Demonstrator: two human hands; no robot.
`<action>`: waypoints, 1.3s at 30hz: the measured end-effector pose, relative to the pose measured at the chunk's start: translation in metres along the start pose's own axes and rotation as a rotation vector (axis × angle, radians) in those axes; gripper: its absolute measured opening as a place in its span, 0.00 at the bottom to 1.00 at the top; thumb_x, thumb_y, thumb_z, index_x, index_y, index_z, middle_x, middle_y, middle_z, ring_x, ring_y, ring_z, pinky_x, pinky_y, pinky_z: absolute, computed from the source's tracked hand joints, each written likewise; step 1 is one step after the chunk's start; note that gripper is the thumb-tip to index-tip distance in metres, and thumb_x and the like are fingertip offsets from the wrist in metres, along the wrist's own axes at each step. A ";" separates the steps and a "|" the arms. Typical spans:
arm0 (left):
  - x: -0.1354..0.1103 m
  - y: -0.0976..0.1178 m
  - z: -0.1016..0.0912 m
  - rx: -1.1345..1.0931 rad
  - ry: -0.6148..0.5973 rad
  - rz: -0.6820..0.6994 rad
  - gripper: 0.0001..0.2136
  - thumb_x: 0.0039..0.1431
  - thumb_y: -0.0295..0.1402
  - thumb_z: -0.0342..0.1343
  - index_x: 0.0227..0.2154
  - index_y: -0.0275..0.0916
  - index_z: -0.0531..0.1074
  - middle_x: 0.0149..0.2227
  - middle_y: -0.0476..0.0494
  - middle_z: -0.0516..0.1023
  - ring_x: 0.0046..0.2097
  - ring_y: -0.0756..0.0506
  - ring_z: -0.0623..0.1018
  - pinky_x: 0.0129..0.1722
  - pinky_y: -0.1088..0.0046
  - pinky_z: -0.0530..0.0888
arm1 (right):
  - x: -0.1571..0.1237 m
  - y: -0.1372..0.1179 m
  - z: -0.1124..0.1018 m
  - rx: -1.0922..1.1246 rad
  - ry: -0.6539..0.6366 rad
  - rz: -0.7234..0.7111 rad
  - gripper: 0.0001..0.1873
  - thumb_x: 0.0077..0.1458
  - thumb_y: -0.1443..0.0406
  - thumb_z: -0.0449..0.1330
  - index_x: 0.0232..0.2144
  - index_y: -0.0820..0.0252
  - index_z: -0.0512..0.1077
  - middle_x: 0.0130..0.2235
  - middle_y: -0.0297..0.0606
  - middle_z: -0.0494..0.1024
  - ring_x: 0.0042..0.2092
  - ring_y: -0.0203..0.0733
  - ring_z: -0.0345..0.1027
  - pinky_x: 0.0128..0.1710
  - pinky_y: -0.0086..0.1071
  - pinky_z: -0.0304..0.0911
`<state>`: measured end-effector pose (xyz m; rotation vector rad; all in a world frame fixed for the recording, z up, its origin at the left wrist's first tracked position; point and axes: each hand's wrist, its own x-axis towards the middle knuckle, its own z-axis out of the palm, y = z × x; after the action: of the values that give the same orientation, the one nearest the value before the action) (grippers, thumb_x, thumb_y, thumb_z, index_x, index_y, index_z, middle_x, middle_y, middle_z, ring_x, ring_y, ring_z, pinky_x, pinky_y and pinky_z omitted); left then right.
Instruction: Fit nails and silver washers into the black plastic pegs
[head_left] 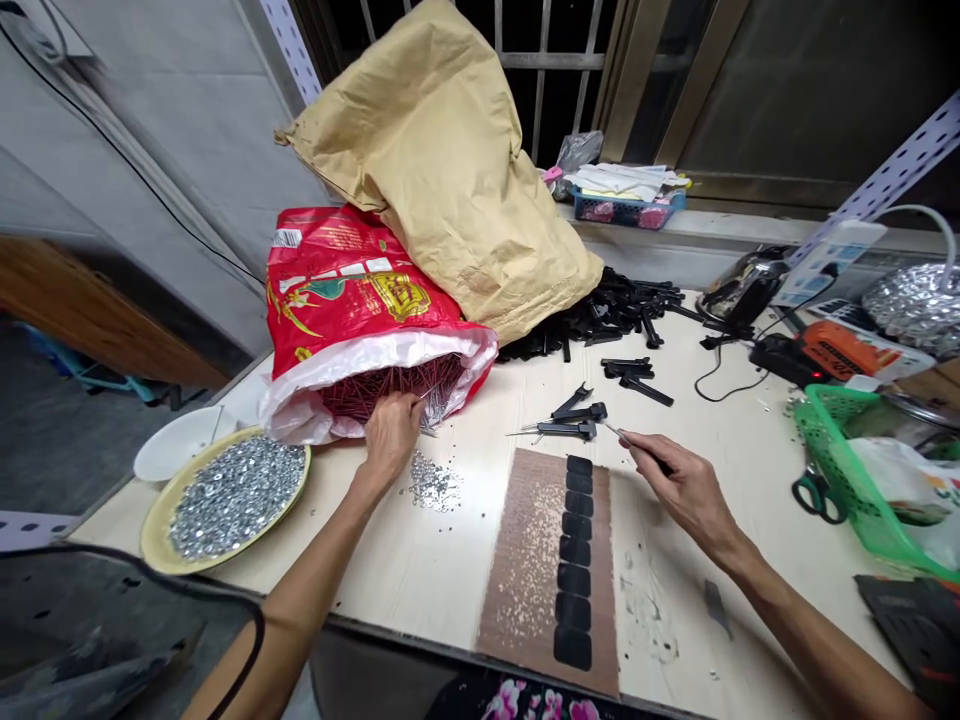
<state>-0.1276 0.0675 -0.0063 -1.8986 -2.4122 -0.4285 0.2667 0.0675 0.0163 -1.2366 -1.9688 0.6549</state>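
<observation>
My left hand (394,430) is at the mouth of a red plastic bag (352,290), its fingertips pinched on a thin metal pin. Inside the bag lie a great many long thin pins (390,385). My right hand (679,480) is closed around a slim tool with a thin metal tip (613,430); its handle is mostly hidden in the fingers. Just left of that tip lie several black plastic parts (566,430), some with thin pins sticking out. Small silvery pieces (435,485) are scattered below my left hand. A brown board (525,610) carries a column of black rounded pads (574,580).
A yellow bowl of metal washers (236,495) and a white dish (169,445) stand at the left. A brown paper sack (450,150) leans over a pile of black parts (615,310). Scissors (817,495) and a green basket (840,450) are at the right.
</observation>
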 end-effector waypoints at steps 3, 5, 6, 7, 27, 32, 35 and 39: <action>-0.017 0.005 -0.003 -0.120 -0.018 0.169 0.16 0.62 0.38 0.44 0.34 0.36 0.75 0.34 0.39 0.76 0.39 0.41 0.73 0.41 0.67 0.67 | -0.002 0.009 0.001 -0.033 0.020 0.014 0.14 0.61 0.63 0.53 0.46 0.55 0.74 0.43 0.37 0.78 0.43 0.40 0.72 0.43 0.32 0.67; -0.023 0.019 -0.003 -0.197 0.002 0.255 0.16 0.62 0.41 0.44 0.34 0.37 0.74 0.34 0.40 0.76 0.39 0.41 0.73 0.41 0.66 0.68 | -0.001 0.015 0.005 -0.074 0.016 0.014 0.15 0.61 0.64 0.51 0.46 0.54 0.74 0.43 0.38 0.77 0.43 0.40 0.72 0.43 0.33 0.67; -0.024 0.029 -0.002 -0.247 0.003 0.290 0.16 0.62 0.41 0.45 0.34 0.37 0.74 0.34 0.40 0.76 0.38 0.42 0.73 0.41 0.66 0.68 | 0.000 0.017 0.007 -0.111 0.012 0.011 0.15 0.61 0.64 0.51 0.47 0.54 0.73 0.44 0.38 0.77 0.43 0.40 0.72 0.42 0.32 0.67; -0.024 0.041 -0.001 -0.290 -0.004 0.325 0.16 0.62 0.41 0.45 0.35 0.37 0.74 0.35 0.40 0.76 0.39 0.42 0.73 0.41 0.66 0.68 | 0.000 0.019 0.008 -0.161 0.003 0.005 0.16 0.62 0.65 0.50 0.48 0.53 0.73 0.44 0.38 0.76 0.43 0.40 0.72 0.42 0.32 0.67; 0.009 0.098 0.029 -0.371 -0.181 0.413 0.17 0.60 0.43 0.46 0.34 0.38 0.76 0.36 0.39 0.77 0.40 0.41 0.75 0.40 0.66 0.70 | 0.099 0.031 0.052 -0.476 0.005 -0.074 0.11 0.63 0.60 0.53 0.35 0.55 0.74 0.39 0.36 0.74 0.41 0.38 0.65 0.40 0.30 0.59; -0.027 0.063 0.001 -0.279 -0.136 0.251 0.16 0.62 0.40 0.44 0.34 0.38 0.75 0.36 0.40 0.76 0.41 0.42 0.75 0.41 0.67 0.69 | 0.103 0.086 0.012 -0.463 0.094 0.127 0.09 0.60 0.66 0.53 0.31 0.61 0.72 0.33 0.45 0.72 0.38 0.46 0.66 0.36 0.37 0.59; -0.024 0.031 -0.006 -0.180 -0.073 0.011 0.15 0.61 0.37 0.45 0.36 0.37 0.75 0.38 0.39 0.77 0.42 0.41 0.75 0.44 0.67 0.68 | 0.095 0.111 0.010 -0.428 0.124 0.145 0.08 0.59 0.63 0.54 0.31 0.56 0.71 0.32 0.44 0.70 0.38 0.49 0.66 0.35 0.40 0.59; 0.001 0.000 -0.003 -0.154 -0.061 -0.209 0.15 0.61 0.37 0.46 0.38 0.37 0.76 0.40 0.37 0.79 0.43 0.42 0.76 0.43 0.69 0.67 | 0.079 0.106 0.013 -0.423 0.103 0.142 0.09 0.56 0.59 0.55 0.30 0.55 0.71 0.31 0.44 0.70 0.36 0.50 0.68 0.31 0.39 0.59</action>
<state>-0.1282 0.0677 -0.0031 -1.7421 -2.7038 -0.5906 0.2920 0.1822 -0.0446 -1.6390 -2.0069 0.2365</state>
